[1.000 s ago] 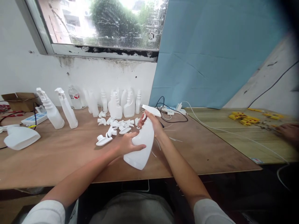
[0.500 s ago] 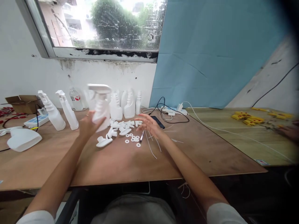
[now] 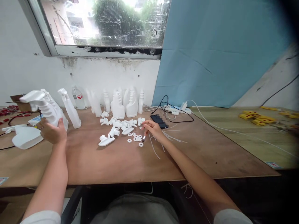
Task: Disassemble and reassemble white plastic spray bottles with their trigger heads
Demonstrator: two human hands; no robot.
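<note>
My left hand (image 3: 53, 132) grips a white spray bottle (image 3: 45, 105) with its trigger head on, held tilted above the left part of the wooden table (image 3: 116, 161). Close beside it stand two more finished spray bottles (image 3: 70, 109). My right hand (image 3: 151, 128) reaches forward with fingers pinched on a small dark-tipped tool (image 3: 144, 137), right beside several white washers (image 3: 135, 139) and a heap of white trigger heads (image 3: 119, 124). A dark phone (image 3: 158, 120) lies just behind that hand.
A row of headless white bottles (image 3: 119, 104) lines the wall under the window. One white bottle (image 3: 25, 137) lies on its side at left, by a power strip and a cardboard box. Thin white tubes (image 3: 163, 140), cables and a charger lie mid-table; yellow parts (image 3: 253, 118) sit far right.
The left hand carried the assembled spray bottle from the table's middle to the far left. The right hand let go of it and came down by the washers, pinching a small tool.
</note>
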